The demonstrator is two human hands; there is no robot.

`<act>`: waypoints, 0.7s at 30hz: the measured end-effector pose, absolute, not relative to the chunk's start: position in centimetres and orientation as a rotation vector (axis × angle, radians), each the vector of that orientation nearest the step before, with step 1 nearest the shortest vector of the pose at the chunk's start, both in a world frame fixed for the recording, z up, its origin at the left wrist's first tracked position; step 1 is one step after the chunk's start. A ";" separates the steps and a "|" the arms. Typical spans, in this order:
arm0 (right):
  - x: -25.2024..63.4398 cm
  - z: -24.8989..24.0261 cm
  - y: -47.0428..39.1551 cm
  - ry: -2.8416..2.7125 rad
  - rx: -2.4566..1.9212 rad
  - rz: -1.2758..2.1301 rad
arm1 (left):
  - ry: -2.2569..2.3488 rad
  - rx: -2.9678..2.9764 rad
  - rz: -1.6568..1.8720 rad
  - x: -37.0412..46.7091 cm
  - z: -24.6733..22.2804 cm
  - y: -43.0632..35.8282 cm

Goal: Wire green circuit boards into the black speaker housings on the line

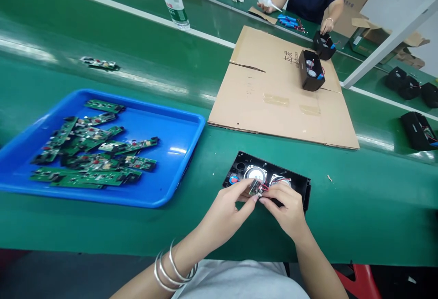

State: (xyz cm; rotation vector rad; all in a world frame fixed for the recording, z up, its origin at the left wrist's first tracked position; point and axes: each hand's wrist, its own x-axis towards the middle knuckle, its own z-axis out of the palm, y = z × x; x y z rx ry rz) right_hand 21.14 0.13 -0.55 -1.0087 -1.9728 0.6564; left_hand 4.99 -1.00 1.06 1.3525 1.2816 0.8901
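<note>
My left hand [227,210] grips a small circuit board [254,188]; my right hand [289,207] pinches the red wires [264,188] beside it. The board sits above the black speaker housing [299,184]. Caution: pulling the wires could strain their joints; a slip could drop the board onto a speaker [255,174]. Chinese characters on cardboard [239,96], unclear; green-and-white bottle label [174,1], illegible

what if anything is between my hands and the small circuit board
Nothing visible: the left hand holds the small circuit board, and the right hand pinches red wires at its edge. The black speaker panel lies beneath, not between.
</note>
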 end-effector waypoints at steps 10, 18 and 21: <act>21.3 -0.5 0.4 -2.006 -1.178 0.817 | 1.174 1.728 0.911 4.1 0.6 -1.0; 20.8 -0.2 0.2 -2.086 -1.145 0.667 | 1.234 1.640 0.840 4.2 0.7 -1.1; 21.9 0.2 -0.1 -1.981 -1.280 0.580 | 1.272 1.445 0.865 4.5 0.9 -1.1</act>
